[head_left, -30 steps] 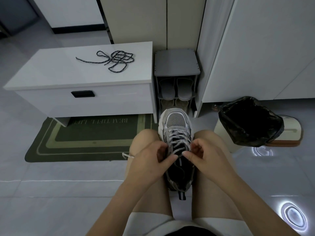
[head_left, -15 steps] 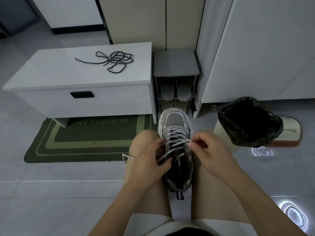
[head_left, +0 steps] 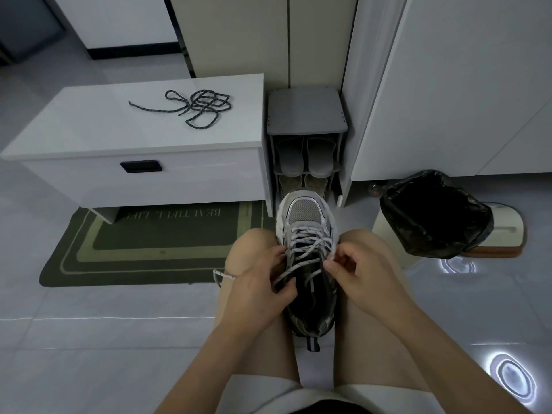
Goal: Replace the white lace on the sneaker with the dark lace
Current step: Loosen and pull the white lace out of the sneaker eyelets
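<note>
Head view: task is early, still unlacing.

- Desk (head_left: 89,135) sits at 11 o'clock from the knees, well apart from both hands.
- Sneaker (head_left: 304,210) is wedged between the knees, toe toward 12 o'clock.
- Left hand (head_left: 257,294) is at the sneaker's 9 o'clock side. Its grip is pinching a loose strand, and the free tip trails out past the knee.
- Right hand (head_left: 361,273) is at the 3 o'clock side, grip pinching the lace at the upper eyelets.
- Dark lace (head_left: 203,107) lies coiled on the desk, untouched.
- White lace (head_left: 307,243) is slack at the top, with the lower crossings toward the toe still threaded.

Left to do, as I read it: strip the remaining rows, fetch the dark lace, thread it in.

Versus 1.0 s ago: the hands were close together over the top of the lacing. They have since spread apart, the left dropping toward 6 o'clock and drawing the strand out, the right shifting to 3 o'clock. Dark lace hasn't moved.
</note>
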`<state>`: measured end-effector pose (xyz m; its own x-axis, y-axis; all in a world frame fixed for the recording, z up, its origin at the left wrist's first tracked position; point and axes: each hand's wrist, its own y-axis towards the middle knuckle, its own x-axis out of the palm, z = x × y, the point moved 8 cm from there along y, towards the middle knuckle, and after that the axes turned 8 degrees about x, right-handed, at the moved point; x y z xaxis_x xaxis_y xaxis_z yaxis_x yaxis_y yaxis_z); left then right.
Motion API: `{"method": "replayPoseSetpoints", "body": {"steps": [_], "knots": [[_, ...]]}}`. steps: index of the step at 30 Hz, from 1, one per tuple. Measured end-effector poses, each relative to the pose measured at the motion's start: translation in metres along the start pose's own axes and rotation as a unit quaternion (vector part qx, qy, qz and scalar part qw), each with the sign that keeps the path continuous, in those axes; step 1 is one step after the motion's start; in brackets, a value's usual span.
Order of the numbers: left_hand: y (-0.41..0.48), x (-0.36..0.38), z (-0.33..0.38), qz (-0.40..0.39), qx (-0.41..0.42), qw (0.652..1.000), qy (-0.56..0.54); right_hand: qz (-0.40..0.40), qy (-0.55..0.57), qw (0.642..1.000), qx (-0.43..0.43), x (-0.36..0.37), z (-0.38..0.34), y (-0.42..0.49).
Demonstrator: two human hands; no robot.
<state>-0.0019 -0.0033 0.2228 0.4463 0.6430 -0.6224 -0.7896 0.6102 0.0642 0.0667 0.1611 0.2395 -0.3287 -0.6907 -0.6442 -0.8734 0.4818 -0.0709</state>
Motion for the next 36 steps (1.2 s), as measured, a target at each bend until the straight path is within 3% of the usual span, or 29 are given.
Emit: {"method": "replayPoseSetpoints", "body": {"steps": [6,8,11,16,18,22,24,26,31,36], "knots": [[-0.001,0.001,0.000,0.001,0.011,1.000,0.013,0.132,0.066,0.989,-0.022,-0.054,-0.011,0.004],[-0.001,0.002,0.000,-0.002,0.013,1.000,0.017,0.105,0.067,0.992,-0.004,-0.044,-0.007,0.001],[-0.001,0.000,0.003,0.001,0.021,1.000,0.022,0.031,-0.024,0.999,0.013,-0.010,0.006,-0.006],[-0.002,0.001,0.003,0.005,0.029,0.999,0.026,0.064,-0.024,0.996,-0.052,-0.001,0.003,-0.014],[-0.002,0.000,0.002,0.005,0.030,0.999,0.022,0.099,-0.014,0.992,-0.075,-0.016,-0.003,-0.012],[-0.001,0.000,0.002,0.003,0.037,0.999,0.026,0.218,0.126,0.968,-0.011,-0.069,0.006,-0.005],[-0.001,0.000,0.004,0.005,0.044,0.999,0.029,0.247,0.133,0.960,0.000,-0.082,0.009,-0.006],[0.000,0.001,0.005,0.006,0.048,0.998,0.031,0.218,0.109,0.970,0.008,-0.074,0.011,-0.004],[0.000,0.002,0.005,0.002,0.054,0.998,0.041,0.031,0.012,0.999,0.000,-0.004,0.016,-0.006],[0.000,0.002,0.004,0.000,0.060,0.997,0.045,0.056,0.031,0.998,-0.020,0.005,0.010,-0.013]]}}
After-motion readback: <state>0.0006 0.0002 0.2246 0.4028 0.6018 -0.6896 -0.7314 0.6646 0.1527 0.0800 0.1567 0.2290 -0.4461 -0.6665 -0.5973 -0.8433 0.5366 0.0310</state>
